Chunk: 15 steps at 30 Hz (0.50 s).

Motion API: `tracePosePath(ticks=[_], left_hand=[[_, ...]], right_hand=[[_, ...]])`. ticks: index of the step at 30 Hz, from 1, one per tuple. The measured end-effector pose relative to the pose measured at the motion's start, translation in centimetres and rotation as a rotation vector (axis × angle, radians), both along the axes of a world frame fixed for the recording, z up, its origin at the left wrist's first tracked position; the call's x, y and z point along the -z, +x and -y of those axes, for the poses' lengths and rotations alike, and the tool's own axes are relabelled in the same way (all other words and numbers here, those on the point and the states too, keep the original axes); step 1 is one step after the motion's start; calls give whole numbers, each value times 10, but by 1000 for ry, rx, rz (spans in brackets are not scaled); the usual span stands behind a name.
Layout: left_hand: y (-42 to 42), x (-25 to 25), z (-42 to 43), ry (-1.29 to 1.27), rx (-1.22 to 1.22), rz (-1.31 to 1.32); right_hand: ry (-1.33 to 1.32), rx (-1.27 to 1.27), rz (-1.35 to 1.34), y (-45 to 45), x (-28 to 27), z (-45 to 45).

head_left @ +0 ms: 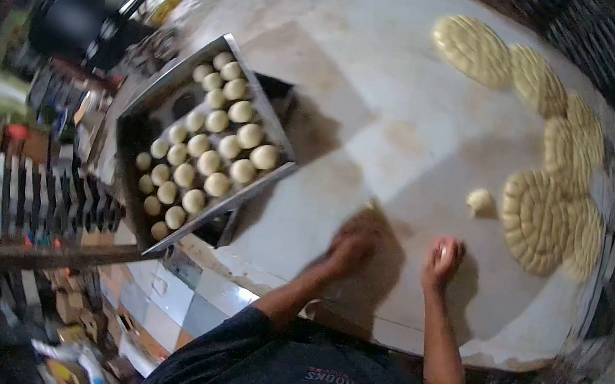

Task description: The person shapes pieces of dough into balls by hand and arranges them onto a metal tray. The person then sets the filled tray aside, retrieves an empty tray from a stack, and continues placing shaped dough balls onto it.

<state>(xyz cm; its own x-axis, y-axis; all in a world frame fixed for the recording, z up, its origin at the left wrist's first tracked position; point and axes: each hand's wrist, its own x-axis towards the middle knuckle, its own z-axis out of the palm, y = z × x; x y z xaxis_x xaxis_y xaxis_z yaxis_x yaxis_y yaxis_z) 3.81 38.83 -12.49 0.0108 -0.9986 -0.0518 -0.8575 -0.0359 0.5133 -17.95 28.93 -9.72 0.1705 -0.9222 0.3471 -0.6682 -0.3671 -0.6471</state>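
My left hand (353, 243) is low over the table, its fingers curled downward and smeared by motion; whatever lies under the palm is hidden. A small pale bit (372, 204), likely dough, shows just beyond its fingertips. To the right, my right hand (443, 262) is closed, fingers curled in, with a pale patch among them that I cannot make out. A small lump of dough (481, 202) sits on the table a little beyond my right hand. Next to that lump lies a flattened mass of many dough pieces (535, 222) pressed together.
A metal tray (279, 169) of round dough balls (209, 162) stands tilted at the left of the pale table (359, 57). More dough slabs (472, 50) line the far right edge. A person (78, 23) is at the upper left, near metal racks (44, 200).
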Motion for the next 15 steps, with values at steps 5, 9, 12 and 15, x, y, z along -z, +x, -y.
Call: tracePosePath(ticks=[5,9,12,15], left_hand=[[57,-43,-101,-202,264,-106],[189,-191,-84,-118,71,-586],[319,-224,-49,-431,-102,-298],[445,-181,14,-506,-480,36]], right_hand=[[336,-108,-266,-53,-40,-27],[795,107,-93,-40,-75,5],[752,-11,146,67,-121,17],[617,-417,262,236,-190,11]])
